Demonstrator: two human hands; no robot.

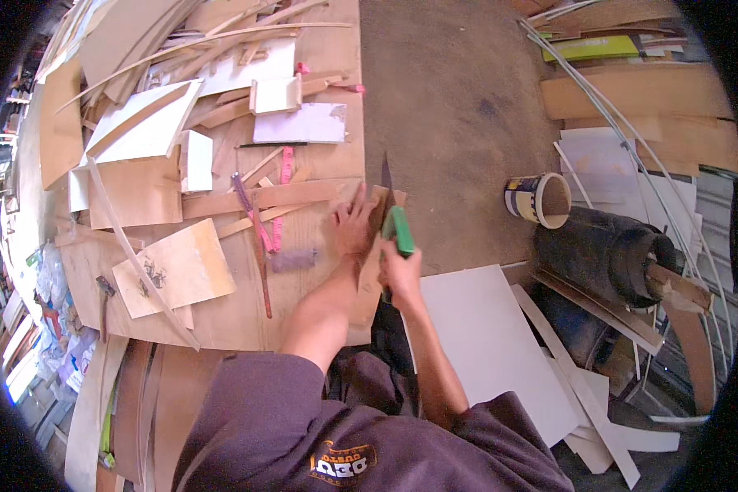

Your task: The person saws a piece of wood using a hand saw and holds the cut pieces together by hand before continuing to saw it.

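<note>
My right hand (401, 277) is wrapped round the green handle of a hand saw (398, 228). The dark blade points away from me and lies over a narrow wooden board (367, 297) at the right edge of the plywood worktop (246, 320). Whether its teeth are in the wood cannot be made out. With fingers spread, my left hand (353, 223) presses flat beside the saw, at the board's left side. Left of that hand lie a pink tape measure (286, 166), a thin wooden strip (262, 199) and a small grey-purple block (294, 260).
White and brown board offcuts and long wood strips (221, 41) crowd the worktop's far left. A hammer (104, 287) lies at its left edge. Beyond the right edge are a round tub (553, 201), a black cylinder (603, 246) and a large white panel (492, 344).
</note>
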